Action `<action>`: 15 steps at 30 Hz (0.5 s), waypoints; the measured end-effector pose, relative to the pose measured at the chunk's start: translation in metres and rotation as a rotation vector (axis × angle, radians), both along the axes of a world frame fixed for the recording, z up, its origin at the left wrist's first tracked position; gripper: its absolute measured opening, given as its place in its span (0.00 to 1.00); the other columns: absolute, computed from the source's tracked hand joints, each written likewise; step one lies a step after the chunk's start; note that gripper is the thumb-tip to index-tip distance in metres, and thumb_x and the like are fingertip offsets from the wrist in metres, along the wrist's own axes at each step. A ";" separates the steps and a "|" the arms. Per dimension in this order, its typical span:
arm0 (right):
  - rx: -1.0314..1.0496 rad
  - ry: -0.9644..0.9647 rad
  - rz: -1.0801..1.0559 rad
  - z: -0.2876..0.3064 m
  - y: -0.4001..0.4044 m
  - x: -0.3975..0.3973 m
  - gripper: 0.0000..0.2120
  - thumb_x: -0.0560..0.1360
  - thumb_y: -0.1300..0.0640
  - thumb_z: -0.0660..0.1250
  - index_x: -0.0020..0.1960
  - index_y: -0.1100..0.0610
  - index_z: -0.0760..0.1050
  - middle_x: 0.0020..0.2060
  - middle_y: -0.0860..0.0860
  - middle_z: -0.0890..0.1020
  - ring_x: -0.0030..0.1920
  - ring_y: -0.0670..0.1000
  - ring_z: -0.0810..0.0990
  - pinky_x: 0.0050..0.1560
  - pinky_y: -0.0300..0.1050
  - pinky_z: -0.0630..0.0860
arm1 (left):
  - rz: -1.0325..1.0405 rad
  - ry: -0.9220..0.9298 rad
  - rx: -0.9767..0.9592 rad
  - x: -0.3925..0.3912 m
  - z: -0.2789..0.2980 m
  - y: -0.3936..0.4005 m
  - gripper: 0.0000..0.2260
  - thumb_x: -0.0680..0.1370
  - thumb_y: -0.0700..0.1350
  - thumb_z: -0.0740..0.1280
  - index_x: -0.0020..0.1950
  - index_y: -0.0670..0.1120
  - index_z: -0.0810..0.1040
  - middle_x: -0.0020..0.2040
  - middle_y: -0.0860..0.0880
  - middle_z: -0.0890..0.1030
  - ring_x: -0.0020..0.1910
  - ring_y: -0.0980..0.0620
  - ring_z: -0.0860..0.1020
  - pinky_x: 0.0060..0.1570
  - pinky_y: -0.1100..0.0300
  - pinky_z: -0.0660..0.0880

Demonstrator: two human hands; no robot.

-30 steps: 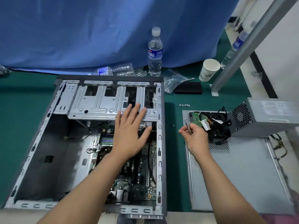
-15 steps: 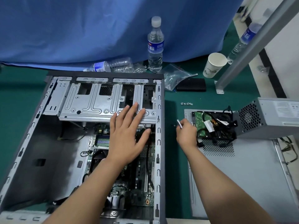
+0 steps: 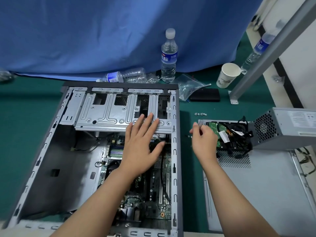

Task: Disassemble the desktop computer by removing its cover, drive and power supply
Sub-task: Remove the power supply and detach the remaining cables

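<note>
While the open computer case (image 3: 95,151) lies on its side on the green desk (image 3: 25,117), the head view shows the left hand (image 3: 142,142) spread flat with straight fingers, fingertips resting on the front edge of the silver drive cage (image 3: 111,113) and the palm hovering over the motherboard (image 3: 153,194). The right hand (image 3: 204,141) is just right of the case over the desk, fingers curled and pinching a small thin silvery thing (image 3: 199,124), too blurry to say what exactly. The cover (image 3: 256,194) is already off and lies flat on the desk to the right of the case. On its far end sits the hard drive (image 3: 220,132), green board up, with a tangle of black cables (image 3: 239,137) lying partly on it, and the grey power supply (image 3: 289,127) sits right beside that, fan grille facing the drive. A few small screws (image 3: 201,114) sit in a row on the desk just beyond the cover's corner. Further back there's an upright water bottle (image 3: 169,55) against the blue curtain (image 3: 102,31), an empty one lying on its side (image 3: 124,76), a clear plastic bag (image 3: 189,86), a flat black thing (image 3: 205,97) next to it, a paper cup (image 3: 228,75), and a slanted grey metal post (image 3: 273,47) with another bottle (image 3: 259,48) behind it.
</note>
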State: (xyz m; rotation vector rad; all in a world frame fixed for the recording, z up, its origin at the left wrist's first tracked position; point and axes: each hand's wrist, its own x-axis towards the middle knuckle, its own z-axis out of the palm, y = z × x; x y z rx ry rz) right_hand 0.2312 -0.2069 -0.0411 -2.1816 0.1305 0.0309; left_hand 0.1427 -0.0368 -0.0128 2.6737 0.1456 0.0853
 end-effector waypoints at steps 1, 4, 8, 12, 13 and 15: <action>0.009 -0.042 -0.010 0.011 0.004 -0.001 0.19 0.80 0.54 0.58 0.36 0.62 0.77 0.31 0.49 0.76 0.35 0.50 0.75 0.39 0.42 0.65 | -0.020 0.002 -0.050 -0.001 0.003 0.003 0.28 0.77 0.59 0.56 0.76 0.54 0.58 0.77 0.58 0.54 0.76 0.59 0.46 0.73 0.60 0.36; 0.176 -0.119 -0.062 0.041 0.015 -0.004 0.20 0.80 0.51 0.57 0.34 0.57 0.74 0.25 0.45 0.73 0.24 0.42 0.70 0.29 0.35 0.66 | -0.045 -0.021 -0.196 -0.011 0.017 0.024 0.25 0.76 0.53 0.60 0.73 0.49 0.67 0.75 0.55 0.61 0.76 0.57 0.55 0.75 0.56 0.50; 0.517 -0.057 -0.007 0.074 0.037 -0.023 0.17 0.80 0.50 0.59 0.36 0.55 0.76 0.23 0.47 0.74 0.24 0.43 0.69 0.27 0.35 0.67 | -0.088 -0.044 -0.124 -0.041 0.032 0.077 0.20 0.76 0.50 0.60 0.65 0.43 0.76 0.70 0.49 0.71 0.71 0.48 0.67 0.70 0.49 0.63; 0.707 0.089 0.202 0.079 0.065 -0.053 0.10 0.78 0.54 0.63 0.43 0.57 0.79 0.30 0.54 0.81 0.30 0.49 0.77 0.32 0.37 0.76 | -0.084 0.033 -0.009 -0.074 0.040 0.134 0.21 0.74 0.51 0.57 0.58 0.42 0.80 0.65 0.48 0.76 0.66 0.46 0.72 0.66 0.47 0.69; 0.702 0.125 0.249 0.076 0.073 -0.060 0.09 0.77 0.55 0.64 0.44 0.58 0.79 0.32 0.55 0.82 0.31 0.50 0.78 0.33 0.38 0.76 | -0.099 0.057 0.010 -0.081 0.039 0.146 0.21 0.74 0.51 0.58 0.58 0.42 0.81 0.63 0.48 0.78 0.65 0.47 0.73 0.66 0.47 0.69; 0.657 0.189 0.319 0.068 0.089 -0.075 0.07 0.76 0.55 0.65 0.44 0.58 0.79 0.33 0.55 0.83 0.32 0.50 0.80 0.35 0.41 0.78 | -0.143 0.114 0.055 -0.094 0.038 0.166 0.18 0.74 0.50 0.60 0.57 0.43 0.81 0.61 0.50 0.79 0.64 0.48 0.74 0.66 0.48 0.69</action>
